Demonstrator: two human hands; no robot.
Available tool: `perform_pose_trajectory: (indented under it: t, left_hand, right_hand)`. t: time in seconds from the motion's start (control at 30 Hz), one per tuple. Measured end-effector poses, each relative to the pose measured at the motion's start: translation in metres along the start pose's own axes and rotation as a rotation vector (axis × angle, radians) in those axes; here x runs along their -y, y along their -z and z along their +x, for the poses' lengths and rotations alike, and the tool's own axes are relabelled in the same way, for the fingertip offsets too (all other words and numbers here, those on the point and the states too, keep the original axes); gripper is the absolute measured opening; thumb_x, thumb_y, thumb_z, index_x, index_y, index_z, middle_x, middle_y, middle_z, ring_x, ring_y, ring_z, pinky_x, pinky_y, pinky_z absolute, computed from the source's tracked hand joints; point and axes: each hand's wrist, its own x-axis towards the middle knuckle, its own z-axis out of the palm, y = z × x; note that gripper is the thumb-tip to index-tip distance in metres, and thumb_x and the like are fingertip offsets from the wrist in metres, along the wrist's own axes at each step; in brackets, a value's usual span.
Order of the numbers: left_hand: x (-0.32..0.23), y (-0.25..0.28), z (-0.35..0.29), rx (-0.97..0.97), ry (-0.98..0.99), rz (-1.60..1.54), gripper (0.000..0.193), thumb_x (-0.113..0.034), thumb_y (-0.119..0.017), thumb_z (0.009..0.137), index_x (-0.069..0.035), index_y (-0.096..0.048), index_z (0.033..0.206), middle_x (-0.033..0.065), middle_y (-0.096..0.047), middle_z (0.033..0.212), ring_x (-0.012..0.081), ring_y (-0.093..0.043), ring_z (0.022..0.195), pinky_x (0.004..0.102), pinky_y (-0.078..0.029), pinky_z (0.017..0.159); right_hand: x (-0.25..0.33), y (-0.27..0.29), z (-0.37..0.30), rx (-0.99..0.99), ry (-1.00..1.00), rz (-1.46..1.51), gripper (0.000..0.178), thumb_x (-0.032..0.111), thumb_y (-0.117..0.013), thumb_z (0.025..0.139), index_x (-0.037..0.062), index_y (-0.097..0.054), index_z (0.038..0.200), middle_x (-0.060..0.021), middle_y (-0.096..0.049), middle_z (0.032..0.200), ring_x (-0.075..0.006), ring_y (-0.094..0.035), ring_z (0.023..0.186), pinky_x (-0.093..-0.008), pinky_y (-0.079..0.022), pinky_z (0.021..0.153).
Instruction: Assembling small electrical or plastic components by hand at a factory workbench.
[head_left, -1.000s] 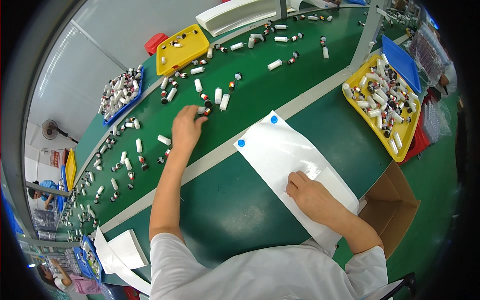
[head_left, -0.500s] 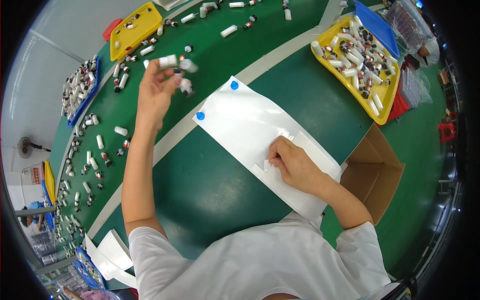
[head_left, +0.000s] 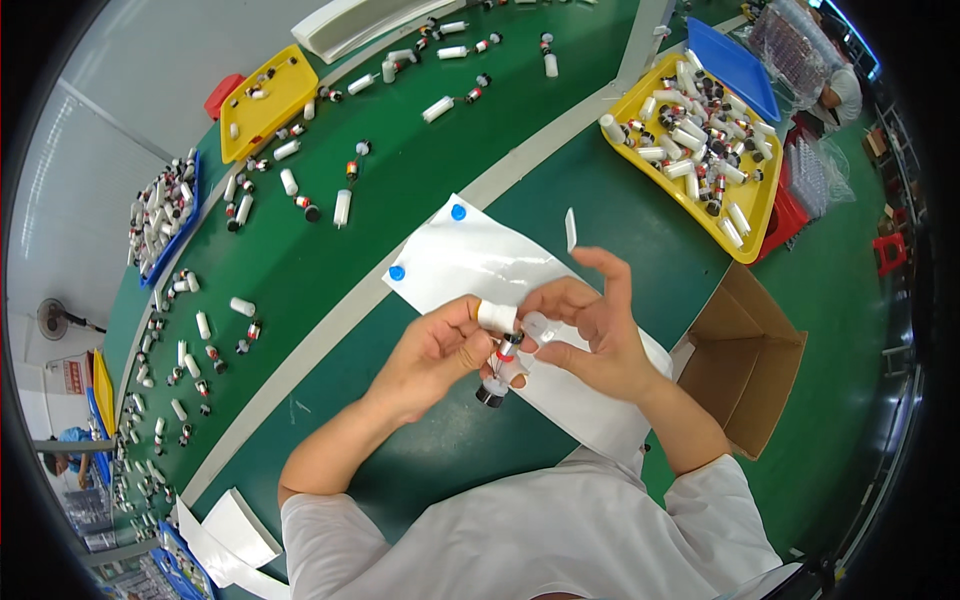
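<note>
My left hand (head_left: 430,362) is closed round a small white cylinder (head_left: 497,316) above the white sheet (head_left: 470,245). Below that cylinder, at the same fingers, hangs a small fitting (head_left: 500,375) with red and black bands and a black end. My right hand (head_left: 597,330) meets the left one, its thumb and lower fingers round a translucent plastic piece (head_left: 540,329). Whether this piece is joined to the cylinder I cannot tell. A narrow white strip (head_left: 571,230) clings to the raised right index fingertip. Two blue pins (head_left: 458,213) sit on the sheet's far end.
Many white cylinders and banded fittings lie on the green surface at left. A heaped yellow tray (head_left: 755,238) stands at right, above an open cardboard box (head_left: 745,370). Another yellow tray (head_left: 240,110) and a blue tray (head_left: 165,240) stand far left. A person (head_left: 845,95) is at far right.
My left hand has come back from the far left with the cylinder and the banded fitting, down to my right hand. My right hand has lifted off the sheet, a white strip on its fingertip.
</note>
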Motion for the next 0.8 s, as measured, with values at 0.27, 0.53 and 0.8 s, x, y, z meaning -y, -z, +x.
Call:
perform_pose_trajectory:
  t: [0.27, 0.53, 0.8]
  left_hand:
    - [0.018, -0.009, 0.011, -0.282, -0.390, 0.756, 0.027, 0.005, -0.063, 0.091, 0.004, -0.053, 0.116, 0.0118, -0.068, 0.108, 0.0132, -0.066, 0.092, 0.0244, -0.052, 0.077]
    - [0.005, 0.004, 0.020, -0.078, -0.035, 0.123, 0.026, -0.008, -0.061, 0.096, 0.005, -0.059, 0.119, 0.0131, -0.069, 0.103, 0.0177, -0.068, 0.086, 0.0287, -0.054, 0.077]
    - [0.021, 0.006, 0.015, 0.009, 0.155, -0.487, 0.036, -0.011, -0.062, 0.096, 0.005, -0.054, 0.127, 0.0121, -0.067, 0.107, 0.0200, -0.064, 0.087, 0.0336, -0.053, 0.080]
  right_hand:
    - [0.017, -0.006, 0.002, 0.040, 0.223, -0.560, 0.055, -0.004, -0.072, 0.082, 0.0061, -0.042, 0.127, -0.0138, -0.063, 0.101, -0.0248, -0.063, 0.092, -0.0359, -0.052, 0.080]
    - [0.004, 0.005, 0.007, 0.029, 0.376, -0.820, 0.043, -0.003, -0.074, 0.077, 0.0037, -0.055, 0.115, -0.0124, -0.064, 0.101, -0.0318, -0.060, 0.093, -0.0389, -0.049, 0.083]
    - [0.001, 0.005, 0.005, -0.357, 0.256, -0.265, 0.030, -0.006, -0.075, 0.078, 0.0038, -0.054, 0.097, -0.0091, -0.058, 0.098, -0.0182, -0.053, 0.092, -0.0320, -0.043, 0.083]
